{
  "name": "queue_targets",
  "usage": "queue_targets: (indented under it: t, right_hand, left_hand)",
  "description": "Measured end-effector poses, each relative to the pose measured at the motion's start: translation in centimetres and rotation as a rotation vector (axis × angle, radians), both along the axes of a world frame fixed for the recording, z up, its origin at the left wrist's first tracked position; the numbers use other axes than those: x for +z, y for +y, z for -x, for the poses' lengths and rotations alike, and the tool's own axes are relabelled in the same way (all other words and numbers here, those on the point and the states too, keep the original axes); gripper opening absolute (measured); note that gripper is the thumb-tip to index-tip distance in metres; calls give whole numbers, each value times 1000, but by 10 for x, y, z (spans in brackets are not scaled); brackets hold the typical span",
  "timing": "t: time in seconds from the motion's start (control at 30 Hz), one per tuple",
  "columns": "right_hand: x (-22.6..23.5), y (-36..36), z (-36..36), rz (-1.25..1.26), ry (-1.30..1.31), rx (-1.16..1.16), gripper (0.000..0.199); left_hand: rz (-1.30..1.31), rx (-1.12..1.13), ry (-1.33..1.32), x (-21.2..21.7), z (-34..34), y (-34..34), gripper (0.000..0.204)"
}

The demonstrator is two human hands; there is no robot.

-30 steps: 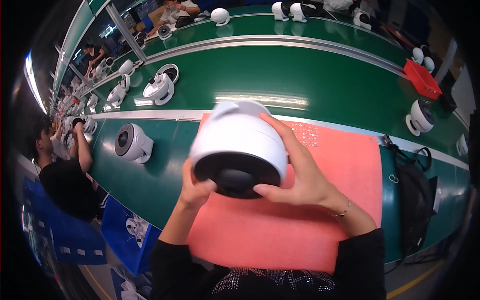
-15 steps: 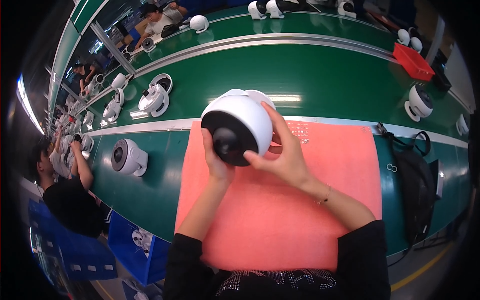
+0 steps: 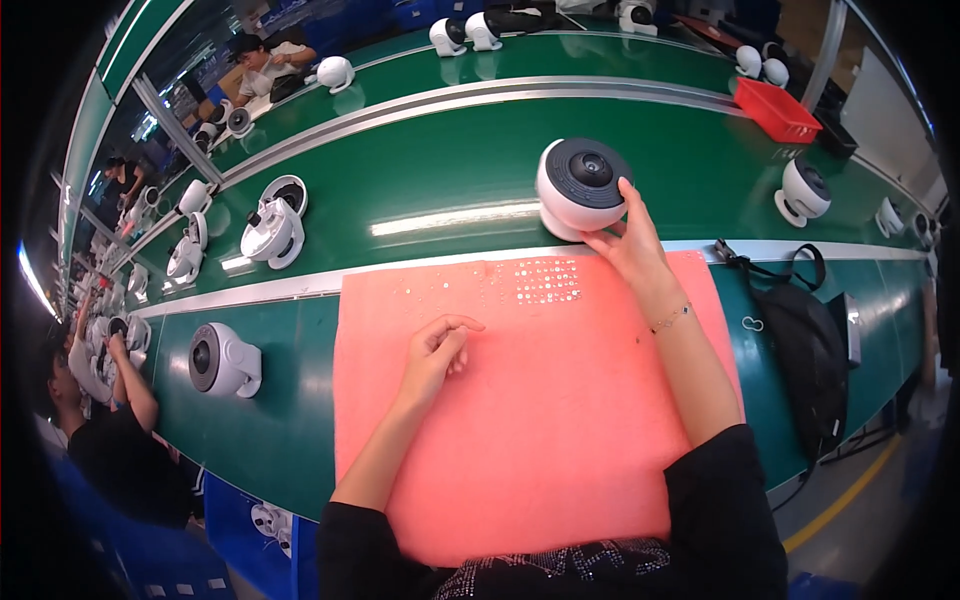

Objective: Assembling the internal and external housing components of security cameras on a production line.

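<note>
A white ball-shaped security camera point(image 3: 560, 205) with a black face and round lens stands on the green belt, its face tilted up. My right hand point(image 3: 628, 232) grips its right side and lower edge, thumb beneath and fingers along the rim. Above the pink cloth mat point(image 3: 520, 420) hovers my left hand point(image 3: 440, 352), holding nothing; its index finger is stretched out and the others are loosely curled. Rows of small round shiny dots point(image 3: 548, 282) lie at the mat's far edge, between the two hands.
Another white camera point(image 3: 222, 360) stands left of the mat. Opened camera shells point(image 3: 275, 225) sit on the belt at left, a finished-looking camera point(image 3: 803, 190) at right. A black bag point(image 3: 795, 335) lies right of the mat; a red bin point(image 3: 777, 110) is beyond. A co-worker point(image 3: 125, 450) sits at left.
The camera has gone from both hands above the mat to the belt at the far right, face now up. My left hand has let go and dropped back over the mat.
</note>
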State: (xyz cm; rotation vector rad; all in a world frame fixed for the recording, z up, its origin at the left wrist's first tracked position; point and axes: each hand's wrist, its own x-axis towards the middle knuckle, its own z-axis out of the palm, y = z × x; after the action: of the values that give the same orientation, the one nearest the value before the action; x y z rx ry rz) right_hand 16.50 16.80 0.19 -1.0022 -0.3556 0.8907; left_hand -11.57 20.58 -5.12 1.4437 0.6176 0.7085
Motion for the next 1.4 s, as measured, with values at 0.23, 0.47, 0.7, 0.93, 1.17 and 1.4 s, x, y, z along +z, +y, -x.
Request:
queue_targets:
  t: [0.23,0.47,0.7,0.93,1.17,1.4]
  right_hand:
    - [-13,1,16,-13,37,61,70]
    - [-41,-12,112,84,-1446,367,37]
    - [-44,-23,133,-32,-1944,485,43]
    - [-43,-21,133,-76,-2000,440,42]
    - [-42,-23,132,-91,-1994,444,41]
    - [-46,-19,136,-93,-2033,439,38]
  left_hand:
    - [3,-46,-41,1,17,2,22]
    - [115,-135,-121,-3,25,5,27]
    - [-44,-196,-107,5,21,3,27]
    - [85,-151,-84,5,24,6,28]
    - [110,-192,-109,3,26,7,28]
    - [187,-107,-101,6,32,7,25]
